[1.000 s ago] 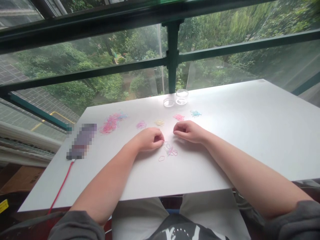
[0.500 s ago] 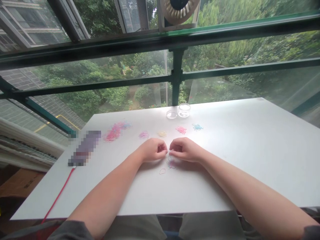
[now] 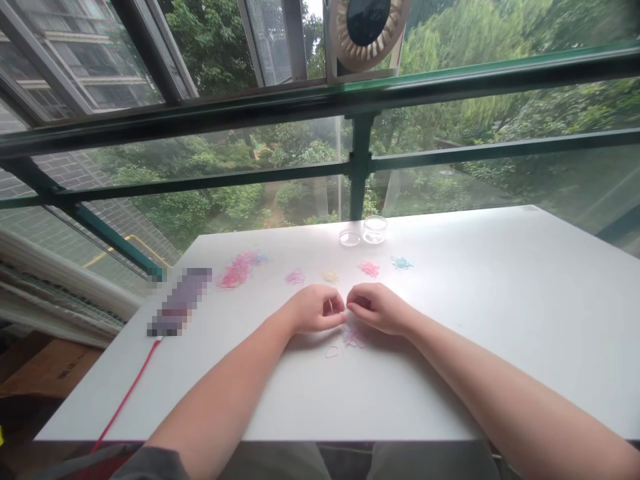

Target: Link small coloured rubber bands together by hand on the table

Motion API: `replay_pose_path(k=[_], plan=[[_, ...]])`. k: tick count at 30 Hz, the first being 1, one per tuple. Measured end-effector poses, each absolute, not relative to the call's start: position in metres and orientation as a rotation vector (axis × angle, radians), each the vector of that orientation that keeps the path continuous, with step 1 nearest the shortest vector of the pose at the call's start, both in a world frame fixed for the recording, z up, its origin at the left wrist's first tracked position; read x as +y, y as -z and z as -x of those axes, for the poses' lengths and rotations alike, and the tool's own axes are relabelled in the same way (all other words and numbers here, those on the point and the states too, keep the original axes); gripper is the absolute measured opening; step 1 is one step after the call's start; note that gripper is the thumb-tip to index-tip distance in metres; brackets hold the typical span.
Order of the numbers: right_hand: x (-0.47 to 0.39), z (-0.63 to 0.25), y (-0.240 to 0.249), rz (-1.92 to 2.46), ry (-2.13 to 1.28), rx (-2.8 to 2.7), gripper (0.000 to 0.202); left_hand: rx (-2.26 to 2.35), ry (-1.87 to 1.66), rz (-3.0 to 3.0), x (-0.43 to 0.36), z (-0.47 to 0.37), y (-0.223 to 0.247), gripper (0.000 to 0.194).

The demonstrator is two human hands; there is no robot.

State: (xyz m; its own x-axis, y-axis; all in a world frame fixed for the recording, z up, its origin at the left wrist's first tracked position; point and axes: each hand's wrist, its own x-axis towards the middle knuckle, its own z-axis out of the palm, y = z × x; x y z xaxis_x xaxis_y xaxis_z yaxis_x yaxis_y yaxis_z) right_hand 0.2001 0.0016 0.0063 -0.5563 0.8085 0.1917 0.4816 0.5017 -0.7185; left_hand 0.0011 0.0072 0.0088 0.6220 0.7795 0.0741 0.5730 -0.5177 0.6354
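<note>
- Pink-lilac loops (image 3: 354,337): long axis unclear.
- Left hand (image 3: 316,310): just beyond loops, nearer; fingers curled, pinch unclear.
- Right hand (image 3: 379,308): beyond loops, farther; fingers likewise.

On the table (image 3: 280,417), a heap of bands (image 3: 237,272) is set between a device (image 3: 180,300) at left and a row of four piles (image 3: 369,269) – behind the row, a lid (image 3: 349,239) is placed left of a jar (image 3: 375,231); before it, a cluster (image 3: 354,339) is laid
</note>
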Motion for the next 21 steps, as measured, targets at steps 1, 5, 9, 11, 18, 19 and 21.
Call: replay_pose_path(k=[1, 5, 9, 11, 18, 19, 21], plan=[[0.0021, -0.2007, -0.0059, 1.056, -0.843, -2.231, 0.009, 1.051, -0.484, -2.271, 0.0074, -0.0011, -0.009, 0.016], [0.0042, -0.2028, -0.003, 1.065, -0.864, -2.223, 0.012, 1.025, -0.592, -2.244, 0.0076, -0.0023, -0.0103, 0.013], [0.0058, -0.2032, -0.0005, 1.079, -0.882, -2.187, 0.013, 0.967, -0.682, -2.238, 0.0069, -0.0042, -0.0109, 0.019], [0.0061, -0.2031, -0.0008, 1.081, -0.898, -2.175, 0.012, 0.999, -0.703, -2.24, 0.0066, -0.0051, -0.011, 0.017], [0.0059, -0.2057, -0.002, 1.069, -0.951, -2.167, 0.014, 1.034, -0.744, -2.274, 0.0085, -0.0053, -0.0106, 0.011], [0.006, -0.2063, -0.0012, 1.059, -0.967, -2.163, 0.014, 1.038, -0.747, -2.275, 0.0087, -0.005, -0.0102, 0.011], [0.0065, -0.2075, 0.0006, 1.042, -0.987, -2.159, 0.013, 1.045, -0.751, -2.273, 0.009, -0.0046, -0.0095, 0.013]])
